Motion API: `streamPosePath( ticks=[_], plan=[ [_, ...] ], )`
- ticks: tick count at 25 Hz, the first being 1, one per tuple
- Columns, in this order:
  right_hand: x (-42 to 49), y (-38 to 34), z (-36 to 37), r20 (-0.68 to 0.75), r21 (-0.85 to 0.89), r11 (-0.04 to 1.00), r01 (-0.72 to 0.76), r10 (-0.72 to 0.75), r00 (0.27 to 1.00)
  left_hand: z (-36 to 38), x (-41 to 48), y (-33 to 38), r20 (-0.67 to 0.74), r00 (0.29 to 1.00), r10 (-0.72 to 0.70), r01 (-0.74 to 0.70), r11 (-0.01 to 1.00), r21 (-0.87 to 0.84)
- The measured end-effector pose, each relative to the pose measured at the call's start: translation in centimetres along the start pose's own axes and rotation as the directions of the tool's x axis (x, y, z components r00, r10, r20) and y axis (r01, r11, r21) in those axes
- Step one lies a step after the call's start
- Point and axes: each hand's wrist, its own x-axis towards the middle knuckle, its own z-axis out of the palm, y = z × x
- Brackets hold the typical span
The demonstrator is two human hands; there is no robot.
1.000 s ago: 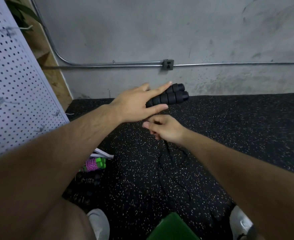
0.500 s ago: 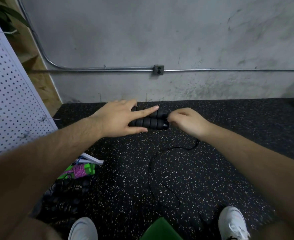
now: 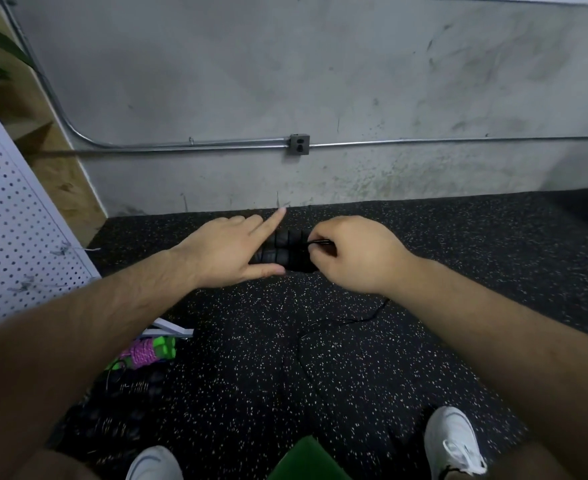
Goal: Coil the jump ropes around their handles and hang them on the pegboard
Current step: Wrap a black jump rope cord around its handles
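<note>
My left hand [image 3: 223, 254] has its grip closed round the paired black handles [image 3: 285, 251], forefinger straight, above the floor [image 3: 459, 254]. My right hand [image 3: 358, 258] pinches the rope [image 3: 365, 318] at their ends. I judge the winding barely begun: the cord trails loose, and hanging it on the pegboard [image 3: 15, 237] is not yet done.

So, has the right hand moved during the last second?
Yes. The right hand moved right: it was below the wall outlet, now it sits right of it, pinching the cord at the black handles' end.
</note>
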Motion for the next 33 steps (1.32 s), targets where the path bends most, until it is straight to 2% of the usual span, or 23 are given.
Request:
streamPosePath(
  ticks=[2, 4, 6, 7, 11, 13, 15, 16, 18, 21, 25, 28, 30, 33],
  plan=[
    [-0.3, 0.8, -1.3, 0.106, 0.019, 0.999, -0.036, 0.034, 0.994, 0.3, 0.0, -0.2, -0.061, 0.998, 0.013, -0.014, 1.0, -0.026],
    [-0.3, 1.4, -2.2, 0.13, 0.051, 0.999, -0.01, 0.003, 0.991, 0.4, 0.0, 0.0, -0.081, 0.995, 0.064, -0.069, 0.996, -0.062],
    [0.0, 1.9, -2.8, 0.091, 0.275, 0.961, -0.028, 0.003, 0.996, 0.2, 0.0, 0.7, -0.114, 0.987, 0.112, -0.125, 0.986, -0.111],
    [0.3, 2.4, -3.0, 0.071, 0.414, 0.908, -0.062, 0.035, 0.997, -0.2, -0.1, 1.0, -0.146, 0.981, 0.127, -0.147, 0.98, -0.132],
    [0.3, 5.1, -2.0, 0.082, 0.738, 0.658, -0.152, 0.136, 0.987, -1.9, -0.2, 3.0, -0.247, 0.961, 0.124, -0.186, 0.951, -0.247],
    [0.1, 4.9, -0.3, 0.156, 0.887, 0.415, -0.203, 0.145, 0.977, -2.4, 0.0, 4.3, -0.289, 0.956, 0.052, -0.143, 0.943, -0.301],
    [0.2, 4.1, 1.7, 0.224, 0.955, 0.155, -0.252, 0.175, 0.959, -2.6, 0.4, 4.5, -0.331, 0.943, -0.024, -0.066, 0.964, -0.258],
    [0.1, 3.5, 2.7, 0.256, 0.954, 0.106, -0.282, 0.208, 0.944, -2.8, 0.6, 4.3, -0.338, 0.94, -0.053, -0.02, 0.978, -0.209],
    [-0.5, 2.1, 4.5, 0.338, 0.91, 0.163, -0.382, 0.243, 0.909, -2.9, 0.9, 3.5, -0.337, 0.935, -0.113, 0.078, 0.99, -0.116],
    [-1.8, -0.3, 5.8, 0.401, 0.807, 0.388, -0.446, 0.195, 0.895, -2.7, 1.3, 2.3, -0.308, 0.933, -0.187, 0.19, 0.982, -0.02],
    [-2.0, -2.9, 3.6, 0.336, 0.554, 0.728, -0.404, 0.249, 0.908, -1.5, 0.8, 0.3, -0.223, 0.954, -0.203, 0.221, 0.973, 0.059],
    [-2.8, -4.5, 0.2, 0.364, 0.44, 0.838, -0.323, 0.163, 0.917, -0.5, 0.2, -0.7, -0.111, 0.973, -0.204, 0.214, 0.972, 0.092],
    [-3.1, -4.9, -2.1, 0.294, 0.336, 0.916, -0.217, 0.116, 0.949, -0.2, -0.1, -0.7, -0.057, 0.985, -0.161, 0.165, 0.983, 0.075],
    [-2.4, -2.7, -3.6, 0.049, 0.031, 0.994, -0.102, 0.1, 0.994, 0.1, -0.3, 0.3, 0.0, 1.0, -0.007, 0.007, 1.0, 0.002]
  ],
)
